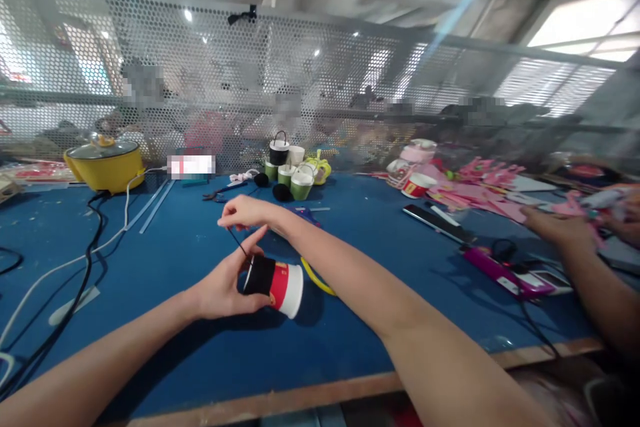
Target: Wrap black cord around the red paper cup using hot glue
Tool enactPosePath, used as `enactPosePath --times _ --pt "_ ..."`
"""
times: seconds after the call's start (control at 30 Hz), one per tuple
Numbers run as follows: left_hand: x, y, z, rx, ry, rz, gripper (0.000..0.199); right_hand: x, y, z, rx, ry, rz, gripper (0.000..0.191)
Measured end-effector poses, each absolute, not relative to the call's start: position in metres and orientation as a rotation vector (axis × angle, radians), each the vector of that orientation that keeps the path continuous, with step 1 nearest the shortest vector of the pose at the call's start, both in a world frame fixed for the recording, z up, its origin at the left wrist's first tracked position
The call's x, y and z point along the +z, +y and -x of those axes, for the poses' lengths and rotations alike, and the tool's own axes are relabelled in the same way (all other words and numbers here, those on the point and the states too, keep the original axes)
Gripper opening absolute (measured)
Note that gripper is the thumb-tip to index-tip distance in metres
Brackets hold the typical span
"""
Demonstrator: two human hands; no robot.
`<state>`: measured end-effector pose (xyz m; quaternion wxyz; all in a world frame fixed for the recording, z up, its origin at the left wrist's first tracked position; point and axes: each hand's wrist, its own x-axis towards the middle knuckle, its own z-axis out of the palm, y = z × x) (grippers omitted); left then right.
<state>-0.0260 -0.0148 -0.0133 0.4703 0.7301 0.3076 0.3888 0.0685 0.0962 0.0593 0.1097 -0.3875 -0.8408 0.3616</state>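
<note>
My left hand (225,287) is wrapped round a paper cup (287,290) that lies tilted on its side, its white end toward the right. A red band and a black cord wrapping cover the cup's wall. Crossing above it, my right hand (245,212) pinches a black cord (237,242) that runs taut down to the cup's left end. Under my right forearm shows part of a yellow ring-shaped cord (317,277) on the blue table.
Several wrapped cups (301,183) and black yarn balls (283,193) stand near the perforated screen (320,80). Pliers (220,195) lie beside them. A yellow pot (107,167) and cables (90,247) are left. At right are a purple glue gun (505,273), pink pieces (480,197) and a co-worker's hands (555,227).
</note>
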Motion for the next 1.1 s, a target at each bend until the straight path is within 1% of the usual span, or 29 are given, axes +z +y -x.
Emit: enactPosePath --times 0.07,0.17,0.33,0.4,0.57,0.67,0.8,0.97,1.03,1.07,1.1 --pt "-0.014 -0.015 0.025 1.034 0.727 -1.794 0.097 0.051 0.098 -0.077 0.986 -2.463 1.266 0.025" --pt "-0.016 -0.012 0.025 1.169 0.758 -1.763 0.102 0.045 0.101 -0.107 0.77 -2.36 1.466 0.032" --pt "-0.022 -0.003 0.028 1.311 0.862 -1.683 0.105 0.043 0.111 -0.168 0.408 -2.231 1.873 0.028" --pt "-0.023 -0.002 0.028 1.314 0.879 -1.69 0.105 0.037 0.113 -0.183 0.358 -2.226 2.012 0.032" --pt "-0.019 -0.004 0.029 1.231 0.966 -1.736 0.102 0.018 0.115 -0.192 0.318 -2.187 2.18 0.032" --pt "-0.019 -0.004 0.03 1.197 0.993 -1.761 0.1 0.014 0.12 -0.194 0.339 -2.124 2.187 0.033" --pt "-0.021 -0.002 0.032 1.166 1.015 -1.8 0.1 0.02 0.122 -0.196 0.466 -2.046 2.101 0.031" --pt "-0.023 0.0 0.034 1.153 1.029 -1.811 0.101 0.043 0.096 -0.198 0.599 -1.963 1.829 0.026" --pt "-0.023 0.0 0.033 1.146 1.031 -1.802 0.102 0.053 0.077 -0.2 0.681 -1.974 1.72 0.016" --pt "-0.023 0.0 0.033 1.141 1.036 -1.797 0.102 0.057 0.067 -0.201 0.736 -1.975 1.671 0.016" --pt "-0.023 0.0 0.033 1.138 1.046 -1.792 0.103 0.06 0.057 -0.201 0.817 -1.968 1.602 0.02"
